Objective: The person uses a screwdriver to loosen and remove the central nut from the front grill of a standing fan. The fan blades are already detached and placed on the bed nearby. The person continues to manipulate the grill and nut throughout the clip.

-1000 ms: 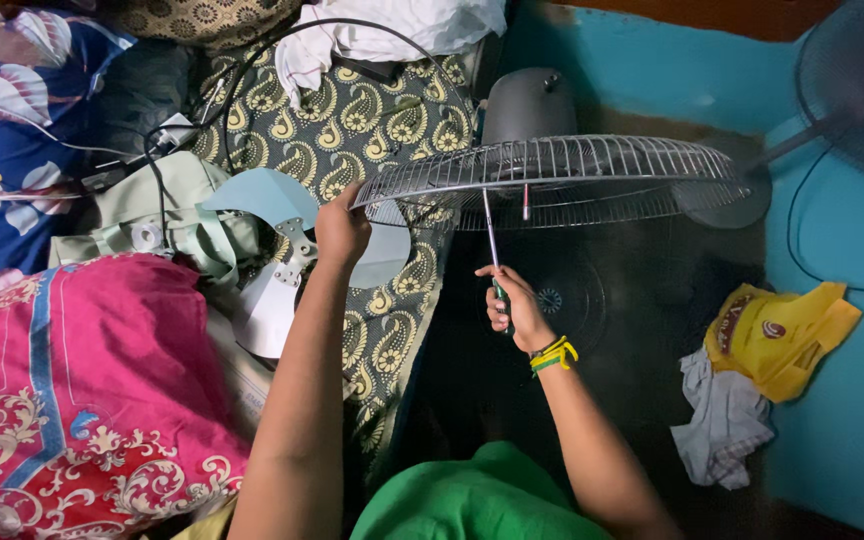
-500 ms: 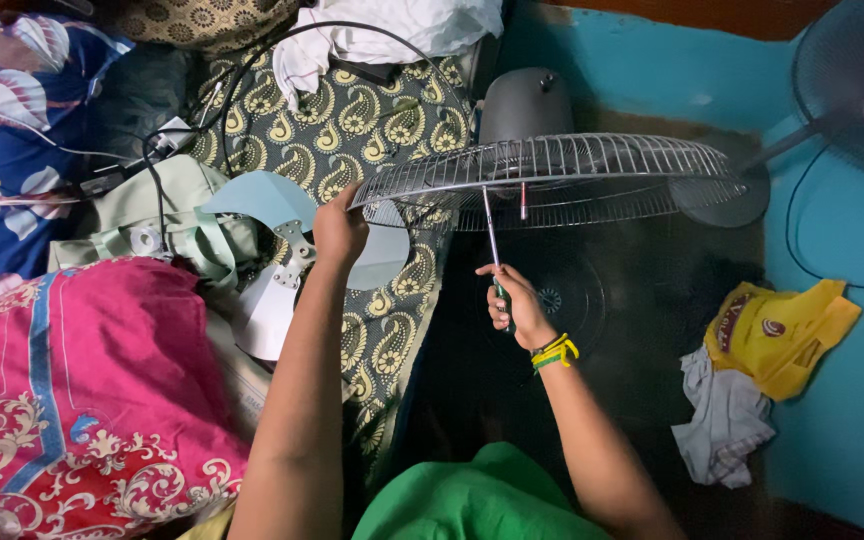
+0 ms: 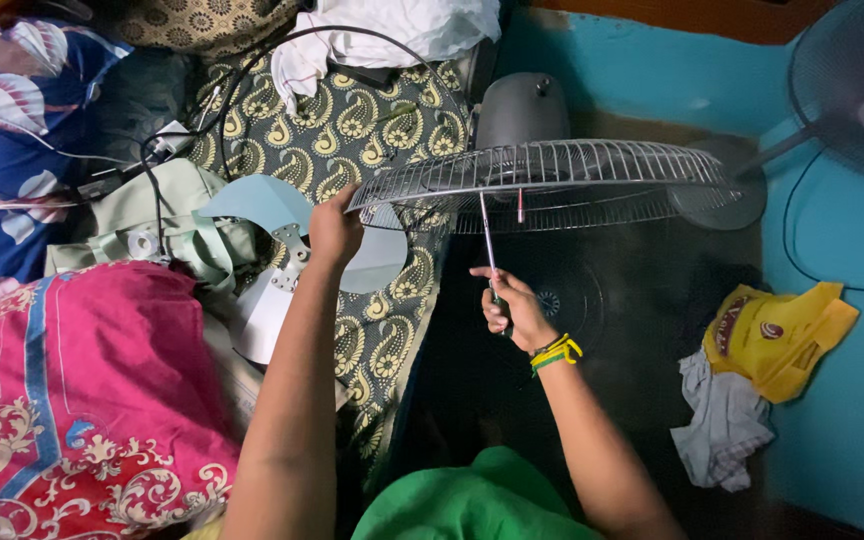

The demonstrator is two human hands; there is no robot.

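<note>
Almost nothing has changed over the last second: the person's left hand (image 3: 335,228) still pinches the left rim of the wire fan guard (image 3: 552,178), and the right hand (image 3: 508,308) stays wrapped around the handle of a screwdriver (image 3: 488,250) whose shaft rises to the guard's underside. The guard keeps the same near-level tilt over the dark floor (image 3: 642,330), so the work appears to sit at the same fastening point, with the hold steady and no part freed or shifted. Both hands are closed, each on its own thing, and they stand apart from each other.

Counted: one wire guard held up; one screwdriver; one grey motor housing (image 3: 522,108) just behind the guard's far rim; one pale blue fan blade set (image 3: 282,250), with three blades visible, lying on the patterned cloth (image 3: 352,120) at the bed's right edge, partly under the left forearm. One second fan (image 3: 857,85) stands in the far right corner. One yellow bag (image 3: 777,338) lies on the floor near the blue wall, touching one crumpled grey rag (image 3: 717,430). One pink patterned pillow (image 3: 72,400) fills the near left corner. One wristband (image 3: 556,352) circles the right wrist.
</note>
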